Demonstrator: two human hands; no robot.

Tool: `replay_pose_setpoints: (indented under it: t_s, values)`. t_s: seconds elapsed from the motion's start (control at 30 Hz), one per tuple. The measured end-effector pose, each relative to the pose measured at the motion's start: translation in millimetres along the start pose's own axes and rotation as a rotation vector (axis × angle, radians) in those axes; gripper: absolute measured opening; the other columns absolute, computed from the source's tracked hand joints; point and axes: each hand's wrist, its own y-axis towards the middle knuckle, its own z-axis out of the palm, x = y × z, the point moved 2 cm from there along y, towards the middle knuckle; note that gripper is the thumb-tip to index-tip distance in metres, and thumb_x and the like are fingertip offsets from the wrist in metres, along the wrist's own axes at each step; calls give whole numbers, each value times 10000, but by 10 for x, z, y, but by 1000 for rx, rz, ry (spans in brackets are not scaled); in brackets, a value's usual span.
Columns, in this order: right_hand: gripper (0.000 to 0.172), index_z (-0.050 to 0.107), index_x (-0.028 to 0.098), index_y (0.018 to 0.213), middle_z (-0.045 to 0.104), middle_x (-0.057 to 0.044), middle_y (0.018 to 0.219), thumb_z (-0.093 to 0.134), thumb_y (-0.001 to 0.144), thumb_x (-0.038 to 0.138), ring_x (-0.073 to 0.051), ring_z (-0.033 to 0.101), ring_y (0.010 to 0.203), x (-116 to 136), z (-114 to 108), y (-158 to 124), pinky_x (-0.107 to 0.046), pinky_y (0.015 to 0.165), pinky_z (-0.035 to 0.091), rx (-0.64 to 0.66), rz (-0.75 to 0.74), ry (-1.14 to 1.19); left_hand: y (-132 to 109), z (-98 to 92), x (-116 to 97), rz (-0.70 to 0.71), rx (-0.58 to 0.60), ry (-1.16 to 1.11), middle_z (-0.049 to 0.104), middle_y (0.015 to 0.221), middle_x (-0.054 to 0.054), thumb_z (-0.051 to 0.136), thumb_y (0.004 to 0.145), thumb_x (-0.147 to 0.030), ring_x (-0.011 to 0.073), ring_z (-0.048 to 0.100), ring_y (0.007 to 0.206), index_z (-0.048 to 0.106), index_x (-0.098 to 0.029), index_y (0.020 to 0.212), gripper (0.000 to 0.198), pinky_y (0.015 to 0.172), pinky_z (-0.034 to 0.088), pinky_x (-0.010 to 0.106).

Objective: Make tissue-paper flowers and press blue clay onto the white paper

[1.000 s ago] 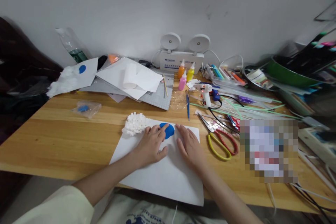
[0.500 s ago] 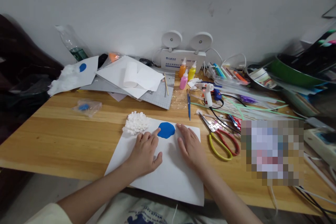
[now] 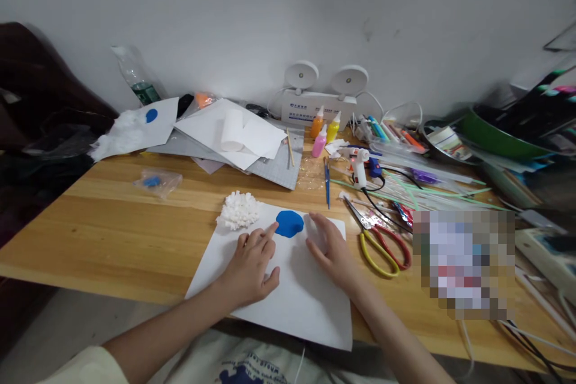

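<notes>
A flat, roundish patch of blue modelling clay [image 3: 288, 224] lies near the top edge of a white paper sheet [image 3: 297, 306]. My left hand [image 3: 254, 264] points its index finger at the patch's left edge, touching it; the thumb stands apart and the other fingers are loosely bent. On the other side, my right hand [image 3: 330, 249] is just off the patch's right edge, with fingers apart and nothing held. A small darker spot shows on the right part of the clay. Fringed white paper pieces [image 3: 238, 211] form a clump at the sheet's upper left corner.
Scissors [image 3: 380, 246] lie right of the sheet, near a glue gun [image 3: 360, 169] and paintbrushes [image 3: 327, 183]. Paint bottles [image 3: 319, 141] stand behind. A bag with blue clay [image 3: 157, 182] rests at left. Papers and a white roll [image 3: 231, 132] cover a grey cutting mat [image 3: 283, 171].
The view has shifted slightly. My right hand has moved a little away from the clay, its fingers more raised and bent. My left index finger stays at the patch's left edge.
</notes>
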Motion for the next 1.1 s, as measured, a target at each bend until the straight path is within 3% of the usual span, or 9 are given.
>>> replay_pose_setpoints:
  t_s: [0.13,0.3,0.43,0.6,0.73,0.87,1.03,1.1]
  values:
    - [252,517,224,1066,577,-78,1027,456,825,268,-232,494,1003,260,-134,76,-401,850,408,-30,-50,66,-33,-36,-35,56,-20,-45,504,1155,131,465,703,-225,289,336,1082,475,-126,1068,378,828,275,439]
    - [149,631,240,868,596,-38,851,540,798,334,-192,515,854,697,-60,151,-352,791,410,123,-150,58,-72,2,-88,126,-38,-46,505,1174,119,486,709,-254,306,288,1143,484,-139,1090,398,870,263,455]
    - [187,658,219,675,575,-25,678,592,753,377,-187,513,734,809,129,199,-341,685,409,176,-97,-20,-112,54,-123,152,-23,-29,531,1110,140,498,714,-326,321,292,1145,507,-133,1079,413,882,271,462]
    - [198,641,208,607,581,-8,645,559,787,193,-158,518,677,836,118,187,-301,642,414,256,-65,55,-185,20,-188,176,47,-47,510,1151,140,509,703,-354,329,335,1116,500,-144,1071,424,881,260,477]
    - [207,631,206,628,587,-34,671,547,789,306,-188,538,697,636,-223,92,-315,623,437,117,44,133,-277,-68,-236,245,29,-112,519,1171,104,505,711,-307,287,374,1101,502,-158,990,317,880,247,454]
    - [291,640,214,633,591,-55,689,526,763,448,-197,560,666,227,-746,-151,-323,607,449,-10,190,91,-364,-114,-249,332,-14,-226,601,995,52,470,729,-201,203,480,926,495,-175,888,163,851,287,403]
    - [239,674,293,653,649,-100,728,598,642,519,-227,615,663,-268,-1413,-866,-330,510,458,-119,408,-94,-421,-128,-222,365,-71,-305,597,753,17,438,761,-119,145,495,730,480,-175,811,86,751,366,334]
    - [220,689,355,724,682,-109,763,596,618,524,-252,640,681,-445,-1578,-1242,-372,548,470,-138,402,-148,-419,-119,-200,352,-86,-325,589,723,13,429,768,-100,141,496,708,480,-178,806,101,719,383,321]
